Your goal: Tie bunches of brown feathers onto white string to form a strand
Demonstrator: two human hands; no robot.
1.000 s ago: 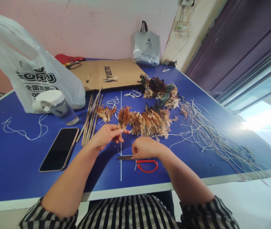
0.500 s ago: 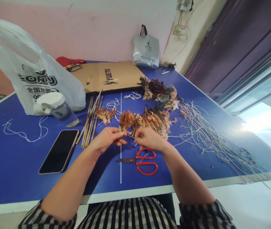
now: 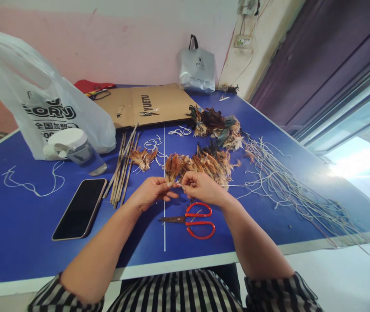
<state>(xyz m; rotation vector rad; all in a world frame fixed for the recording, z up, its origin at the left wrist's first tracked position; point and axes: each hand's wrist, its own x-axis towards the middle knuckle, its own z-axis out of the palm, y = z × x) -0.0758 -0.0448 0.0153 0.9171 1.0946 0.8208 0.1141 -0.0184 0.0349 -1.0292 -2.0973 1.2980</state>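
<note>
The base of a reddish-brown feather bundle (image 3: pixel 172 167) is covered by fingertips, so its binding is hard to make out. It is gripped between the thumb and fingers of the left hand (image 3: pixel 154 192), above the middle of the desk (image 3: pixel 204 251), toward its near edge. A white string (image 3: pixel 180 185) is pinched by the right hand (image 3: pixel 201 187) just beside that base; the string's path is partly hidden by the fingers.

The feather row (image 3: pixel 212 167) just beyond is partly covered by the right hand, and its bundles cannot be counted. The thin sticks (image 3: pixel 119 173) overlap and cannot be counted exactly; nor can the tangled cords (image 3: pixel 285 186), whose ends reach the near edge at right. The plastic bag (image 3: pixel 57 104) is cut off at the left.

One pair of red-handled scissors (image 3: pixel 181 219), one smartphone (image 3: pixel 79 210), one lidded cup (image 3: pixel 83 154), one silver bag (image 3: pixel 198 69) and one small, separate feather bunch (image 3: pixel 143 159) can be counted.
</note>
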